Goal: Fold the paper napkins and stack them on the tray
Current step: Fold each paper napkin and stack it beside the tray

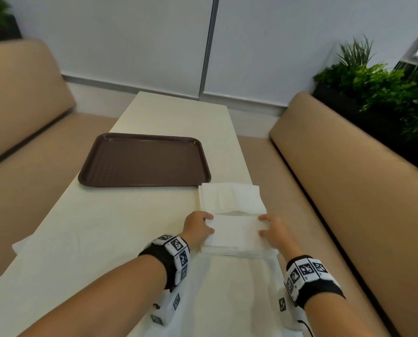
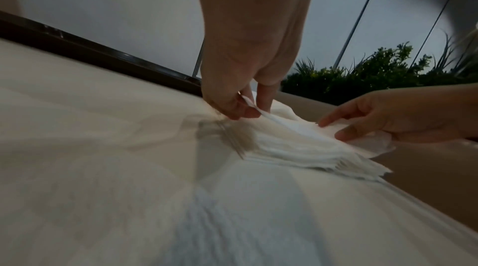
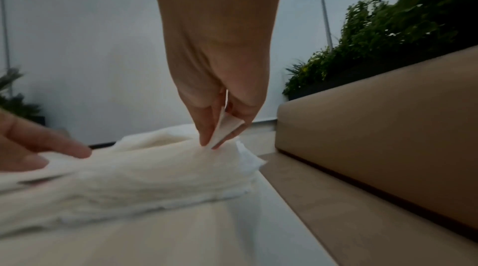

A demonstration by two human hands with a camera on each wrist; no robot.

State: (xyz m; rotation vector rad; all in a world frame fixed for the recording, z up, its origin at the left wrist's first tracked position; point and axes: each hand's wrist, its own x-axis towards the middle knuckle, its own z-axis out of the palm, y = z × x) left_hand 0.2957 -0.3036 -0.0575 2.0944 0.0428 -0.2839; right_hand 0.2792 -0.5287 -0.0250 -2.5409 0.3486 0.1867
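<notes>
— Where is the napkin now?

— On top of the napkin pile (image 1: 231, 203) at the near right of the counter (image 1: 105, 227), the top napkin (image 1: 236, 231) half-folded, its long axis running left to right between the hands.

— And the fingers?

— Both pinch it. The left hand (image 1: 198, 227) nips the left edge between thumb and fingers (image 2: 239, 108); the right hand (image 1: 272, 229) nips the right corner, fingers (image 3: 207, 127) closed on the paper.

— Which way to the tray?

— The brown tray (image 1: 101, 176) lies farther off and to the left, bare — the left hand is nearer, so I judge the carry goes far-left once the fold is pressed.
</notes>
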